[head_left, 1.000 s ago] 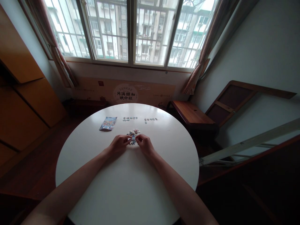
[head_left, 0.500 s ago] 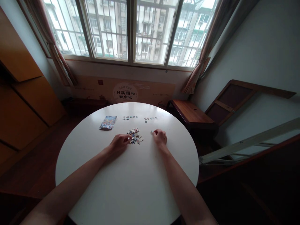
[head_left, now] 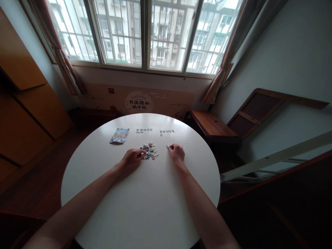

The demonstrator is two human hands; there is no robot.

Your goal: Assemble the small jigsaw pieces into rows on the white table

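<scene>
A loose pile of jigsaw puzzle pieces (head_left: pixel 150 150) lies on the white round table (head_left: pixel 145 193). At the pile's left edge is my left hand (head_left: pixel 132 157), its thumb and fingers pinched on what looks like a puzzle piece. To the right of the pile, my right hand (head_left: pixel 177 153) pinches a small pale puzzle piece (head_left: pixel 167 146) just above the tabletop. Beyond the pile, several pieces stand in two groups: left rows (head_left: pixel 144 130) and right rows (head_left: pixel 167 131). The curled fingers partly hide both held pieces.
A colourful printed packet (head_left: pixel 119 136) lies flat at the table's left rear. Behind the table, a printed banner (head_left: pixel 103 98) runs below the barred window. A wooden bench (head_left: pixel 210 122) stands past the right rear edge, and a pale metal frame (head_left: pixel 259 162) leans at right.
My right hand has shifted very slightly to the left with its piece, which shows a little more. My left hand stays at the pile's edge.
</scene>
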